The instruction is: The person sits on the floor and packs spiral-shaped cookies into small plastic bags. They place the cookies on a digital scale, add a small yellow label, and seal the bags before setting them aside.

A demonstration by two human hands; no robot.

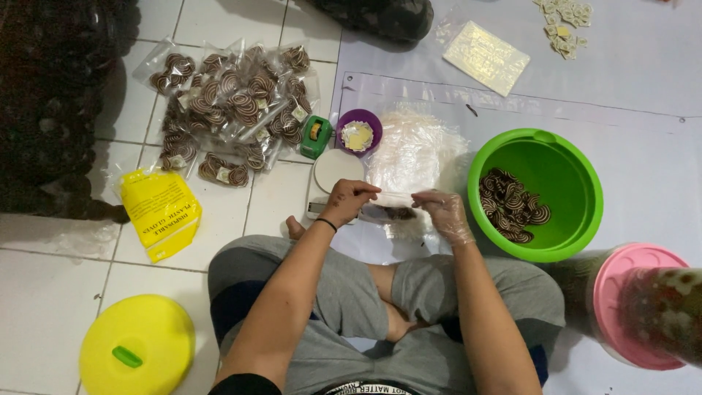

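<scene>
1. The left hand (344, 199), bare, pinches the left end of a small clear bag (391, 212) of striped cookies.
2. The right hand (446, 216), in a thin plastic glove, grips the bag's right end.
3. The bag hangs over the white scale (333, 172), beside the green bowl (578, 157).

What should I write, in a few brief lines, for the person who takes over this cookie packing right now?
Left hand, bare: pinches one end of a small clear bag with striped cookies inside.
Right hand, in a thin clear glove: holds the bag's other end.
The bag is held over a small white scale.
Done: a pile of filled bags lies on the floor tiles.
Left: loose cookies remain in the green bowl; empty bags are stacked behind the hands.
</scene>
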